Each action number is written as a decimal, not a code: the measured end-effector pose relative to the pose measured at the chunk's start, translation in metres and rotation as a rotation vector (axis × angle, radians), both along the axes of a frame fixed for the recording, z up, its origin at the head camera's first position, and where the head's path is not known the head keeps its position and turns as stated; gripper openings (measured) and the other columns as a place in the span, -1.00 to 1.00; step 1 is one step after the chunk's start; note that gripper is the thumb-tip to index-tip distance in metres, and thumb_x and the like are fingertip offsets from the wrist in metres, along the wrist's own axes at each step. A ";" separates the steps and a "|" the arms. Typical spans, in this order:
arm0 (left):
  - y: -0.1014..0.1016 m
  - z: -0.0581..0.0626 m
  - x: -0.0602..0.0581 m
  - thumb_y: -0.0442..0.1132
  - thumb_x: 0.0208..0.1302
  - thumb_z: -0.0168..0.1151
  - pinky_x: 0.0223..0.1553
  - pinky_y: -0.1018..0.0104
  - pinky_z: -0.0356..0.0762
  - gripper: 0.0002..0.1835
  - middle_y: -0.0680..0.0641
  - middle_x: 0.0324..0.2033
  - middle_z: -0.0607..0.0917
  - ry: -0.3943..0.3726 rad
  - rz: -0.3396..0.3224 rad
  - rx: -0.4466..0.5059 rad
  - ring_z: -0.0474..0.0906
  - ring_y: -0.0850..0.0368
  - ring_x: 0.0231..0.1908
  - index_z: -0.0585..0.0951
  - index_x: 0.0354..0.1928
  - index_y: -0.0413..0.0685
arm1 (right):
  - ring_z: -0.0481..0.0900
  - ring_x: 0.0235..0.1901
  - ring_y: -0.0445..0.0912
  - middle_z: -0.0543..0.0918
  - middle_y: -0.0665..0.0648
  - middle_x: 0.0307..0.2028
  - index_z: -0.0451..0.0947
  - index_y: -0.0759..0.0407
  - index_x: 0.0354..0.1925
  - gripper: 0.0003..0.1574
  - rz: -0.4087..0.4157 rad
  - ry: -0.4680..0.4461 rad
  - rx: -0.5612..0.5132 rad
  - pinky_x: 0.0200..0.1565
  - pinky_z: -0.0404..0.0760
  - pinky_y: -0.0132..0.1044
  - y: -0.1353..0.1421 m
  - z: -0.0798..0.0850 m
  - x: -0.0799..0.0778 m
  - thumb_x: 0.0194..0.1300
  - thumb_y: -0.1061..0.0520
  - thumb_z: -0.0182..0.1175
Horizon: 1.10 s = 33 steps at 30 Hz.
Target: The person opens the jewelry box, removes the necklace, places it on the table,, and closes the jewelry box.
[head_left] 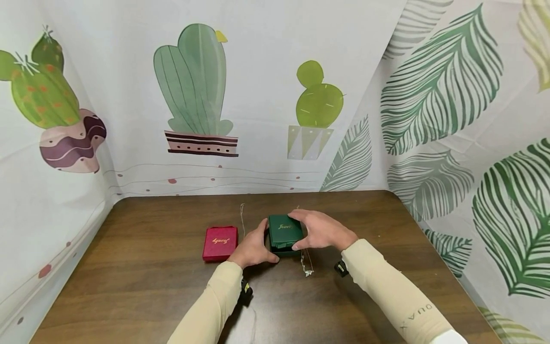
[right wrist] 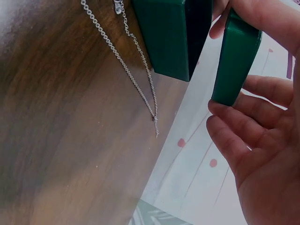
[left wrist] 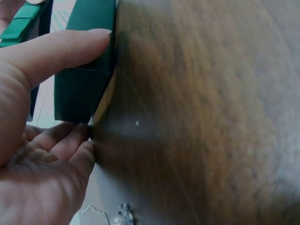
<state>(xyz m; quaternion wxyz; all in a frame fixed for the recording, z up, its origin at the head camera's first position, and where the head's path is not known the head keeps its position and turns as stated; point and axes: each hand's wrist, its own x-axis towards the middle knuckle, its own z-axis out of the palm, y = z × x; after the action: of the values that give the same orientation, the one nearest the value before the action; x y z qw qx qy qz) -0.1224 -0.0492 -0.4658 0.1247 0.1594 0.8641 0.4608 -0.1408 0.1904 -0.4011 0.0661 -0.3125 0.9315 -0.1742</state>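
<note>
A green jewelry box stands in the middle of the table, its lid (head_left: 283, 228) raised off its base (head_left: 289, 253). My right hand (head_left: 322, 230) holds the lid by its edges, thumb on one side and fingers on the other. In the right wrist view a gap shows between the lid (right wrist: 236, 58) and the base (right wrist: 164, 40). Around the base's left side, my left hand (head_left: 254, 246) grips it, thumb against the near wall (left wrist: 84, 93). Just right of the box lies a silver necklace (right wrist: 123, 61), its pendant (head_left: 308, 273) toward me.
A red jewelry box (head_left: 220, 243) sits closed to the left of my left hand. Another thin necklace (head_left: 242, 216) stretches toward the back between the two boxes. The wooden table (head_left: 150, 267) ends at a printed cloth backdrop (head_left: 262, 95).
</note>
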 end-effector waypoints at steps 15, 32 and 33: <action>0.000 0.000 -0.001 -0.25 -0.13 0.71 0.32 -0.16 0.52 0.21 -0.17 0.28 0.58 0.004 -0.004 -0.005 0.56 -0.07 0.14 0.16 0.55 -0.18 | 0.62 0.22 0.04 0.56 0.18 0.37 0.46 0.22 0.40 0.03 0.004 -0.009 0.026 0.20 0.65 -0.07 -0.002 -0.009 0.001 0.09 -0.17 0.59; 0.001 -0.001 0.000 -0.20 -0.13 0.70 0.29 -0.14 0.55 0.25 -0.23 0.26 0.59 0.023 0.009 -0.074 0.57 -0.13 0.15 0.12 0.58 -0.23 | 0.63 0.17 0.01 0.59 0.16 0.33 0.48 0.20 0.38 0.02 0.008 0.011 0.039 0.17 0.65 -0.09 -0.004 -0.019 0.003 0.08 -0.18 0.60; 0.001 0.000 0.000 -0.20 -0.13 0.70 0.29 -0.15 0.55 0.25 -0.24 0.26 0.58 0.023 0.010 -0.078 0.57 -0.14 0.15 0.12 0.58 -0.24 | 0.63 0.18 0.01 0.59 0.16 0.33 0.48 0.20 0.38 0.02 0.010 0.014 0.039 0.17 0.65 -0.09 -0.005 -0.020 0.003 0.08 -0.18 0.60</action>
<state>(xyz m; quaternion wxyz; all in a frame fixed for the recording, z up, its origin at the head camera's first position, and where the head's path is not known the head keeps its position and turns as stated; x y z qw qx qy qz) -0.1222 -0.0486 -0.4657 0.1184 0.1554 0.8836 0.4256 -0.1373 0.1859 -0.4207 0.0664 -0.3171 0.9335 -0.1534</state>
